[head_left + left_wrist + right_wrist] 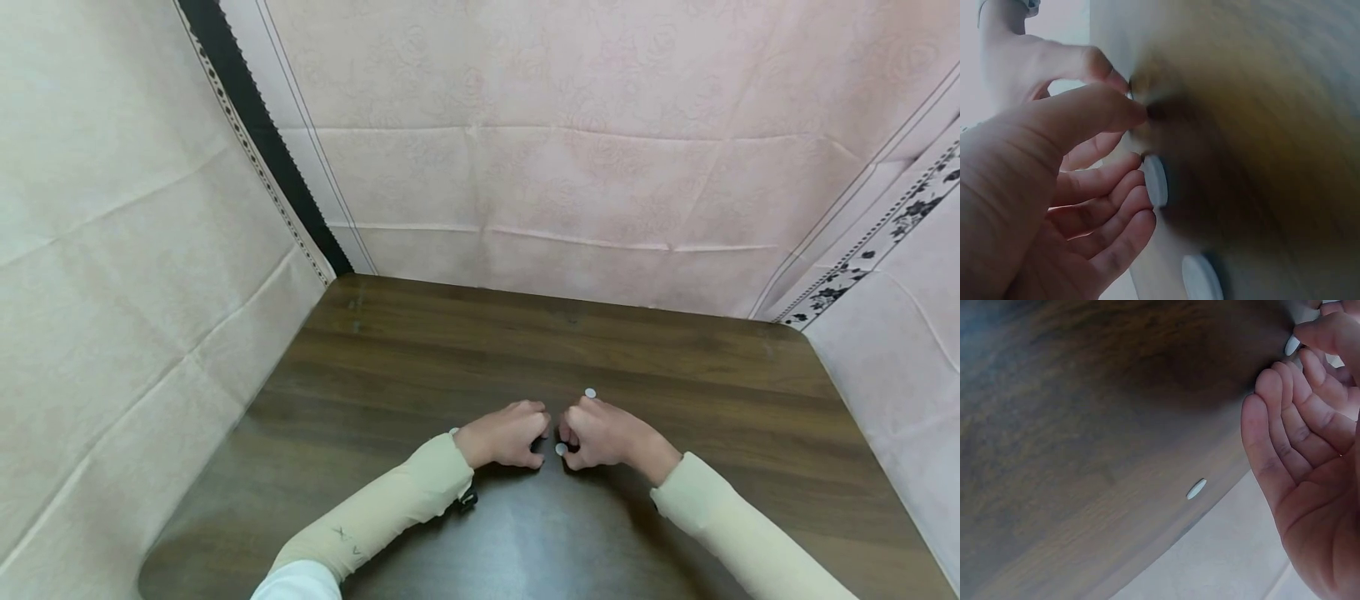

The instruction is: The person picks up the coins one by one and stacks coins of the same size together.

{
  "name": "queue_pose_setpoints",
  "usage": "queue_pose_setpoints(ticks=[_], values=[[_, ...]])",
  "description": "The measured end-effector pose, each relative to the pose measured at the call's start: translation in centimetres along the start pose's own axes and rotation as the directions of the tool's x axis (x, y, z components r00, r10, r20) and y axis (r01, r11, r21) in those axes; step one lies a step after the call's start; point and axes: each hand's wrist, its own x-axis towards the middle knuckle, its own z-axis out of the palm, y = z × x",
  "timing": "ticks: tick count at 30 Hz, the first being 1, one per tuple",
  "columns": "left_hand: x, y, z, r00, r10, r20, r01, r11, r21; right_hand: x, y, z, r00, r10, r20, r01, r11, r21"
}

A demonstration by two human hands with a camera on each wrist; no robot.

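Observation:
Both hands are low over the brown wooden table, facing each other with a narrow gap between. My left hand (pixel 506 435) has bent fingers, the thumb apart from them, with nothing seen between. My right hand (pixel 603 432) is bent alike; one small white disc (pixel 561 449) lies right at its thumb tip. Just past the right knuckles is a second white disc (pixel 590 392). The edge of another white one shows by the left wrist (pixel 453 431). In the left wrist view, a disc (pixel 1155 180) appears beside the fingertips. The right wrist view has a disc (pixel 1292 344) under the thumb.
The table (pixel 450 333) has rounded corners. Pale patterned cloth (pixel 570 183) hangs along its back, with more at the left (pixel 150 333) and right sides. Pale sleeves cover both forearms, and a small black object (pixel 468 499) sits under the left cuff.

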Motion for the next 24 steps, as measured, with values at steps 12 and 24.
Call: queue_pose_setpoints(ticks=[12,24], values=[[1.6,0.8,0.8,0.998,0.042,-0.050,-0.046,0.996,-0.079,-0.4,0.5,0.1,0.998,-0.004,-0.057,0.005,1.000,0.020],[1.8,1.2,1.3,0.997,0.023,-0.070,-0.025,0.999,-0.031,-1.8,2.8,-2.0,1.000,0.029,-0.009,-0.028,0.988,0.152]])
